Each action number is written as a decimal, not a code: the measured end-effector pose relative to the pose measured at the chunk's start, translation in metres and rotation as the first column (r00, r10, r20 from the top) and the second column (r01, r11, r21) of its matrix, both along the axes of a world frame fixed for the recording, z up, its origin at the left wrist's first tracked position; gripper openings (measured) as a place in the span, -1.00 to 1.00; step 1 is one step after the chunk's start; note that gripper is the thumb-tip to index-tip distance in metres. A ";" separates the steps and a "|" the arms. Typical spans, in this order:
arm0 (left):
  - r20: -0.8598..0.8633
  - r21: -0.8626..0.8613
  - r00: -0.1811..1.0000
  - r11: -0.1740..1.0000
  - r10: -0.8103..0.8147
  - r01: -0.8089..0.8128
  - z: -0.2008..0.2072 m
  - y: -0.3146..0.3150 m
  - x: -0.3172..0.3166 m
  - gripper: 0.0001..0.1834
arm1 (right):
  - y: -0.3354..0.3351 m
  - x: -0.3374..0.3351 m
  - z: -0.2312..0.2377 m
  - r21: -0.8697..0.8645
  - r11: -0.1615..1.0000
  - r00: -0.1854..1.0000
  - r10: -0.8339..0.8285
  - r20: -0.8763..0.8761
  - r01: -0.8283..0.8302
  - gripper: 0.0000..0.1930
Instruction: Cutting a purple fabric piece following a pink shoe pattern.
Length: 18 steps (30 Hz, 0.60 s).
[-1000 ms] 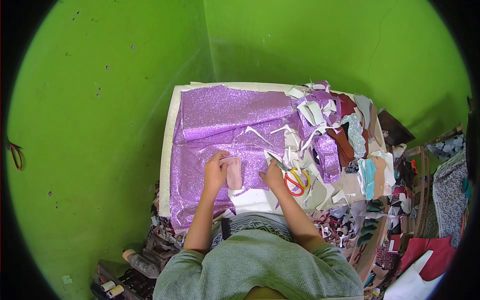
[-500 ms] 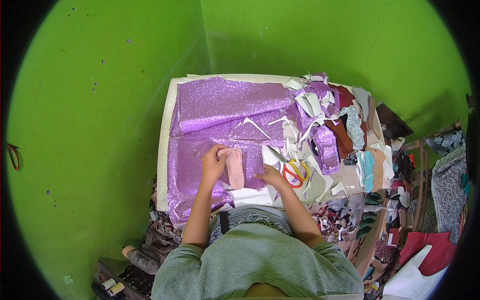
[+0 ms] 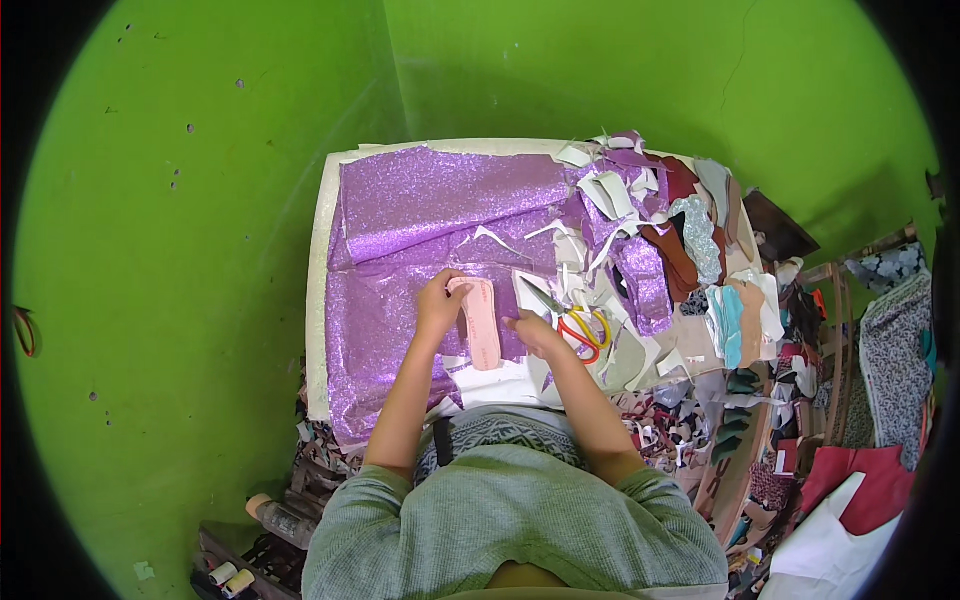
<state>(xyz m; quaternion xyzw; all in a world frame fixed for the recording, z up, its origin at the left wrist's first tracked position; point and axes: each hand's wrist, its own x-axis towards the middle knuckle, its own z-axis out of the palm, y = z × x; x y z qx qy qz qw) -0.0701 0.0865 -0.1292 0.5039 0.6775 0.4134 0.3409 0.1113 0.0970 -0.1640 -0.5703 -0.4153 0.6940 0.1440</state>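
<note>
A pink, sole-shaped piece [image 3: 482, 330] with dark markings lies over the glittery purple sheet [image 3: 375, 310], its lower end by a white sheet [image 3: 500, 385]. My left hand [image 3: 440, 303] grips its upper left edge, thumb on top. To the right of the piece, my right hand [image 3: 533, 333] has its fingers drawn together low over the table. Whatever they may hold is too small to tell. Just beyond this hand rest scissors [image 3: 583, 332] with one red and one yellow handle, blades toward the upper left.
A folded-over part of the purple material [image 3: 450, 200] covers the table's far side. White and purple offcuts [image 3: 610, 195] heap up on the right, beside brown pieces [image 3: 672, 262] and a turquoise piece [image 3: 727, 325]. Green walls [image 3: 200, 250] stand behind and left. Scraps [image 3: 665, 440] cover the floor.
My left hand has shifted the pink piece a little to the right across the purple sheet. My right hand stays close to its earlier place, and the whole view has shifted slightly.
</note>
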 end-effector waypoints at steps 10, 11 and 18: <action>-0.005 0.046 1.000 0.999 0.003 -0.003 -0.018 0.013 0.015 -0.80 | -0.019 0.008 0.013 -0.104 0.994 0.989 0.000 -0.148 -0.016 -0.63; -0.033 0.055 0.999 0.998 -0.016 0.018 -0.019 0.013 0.015 -0.80 | -0.023 0.003 0.038 -0.120 0.993 0.989 -0.014 -0.148 -0.004 -0.62; -0.174 0.040 0.983 0.997 -0.055 0.063 -0.024 0.024 0.028 -0.77 | -0.021 0.014 0.003 -0.261 0.965 0.921 -0.089 -0.378 -0.014 -0.60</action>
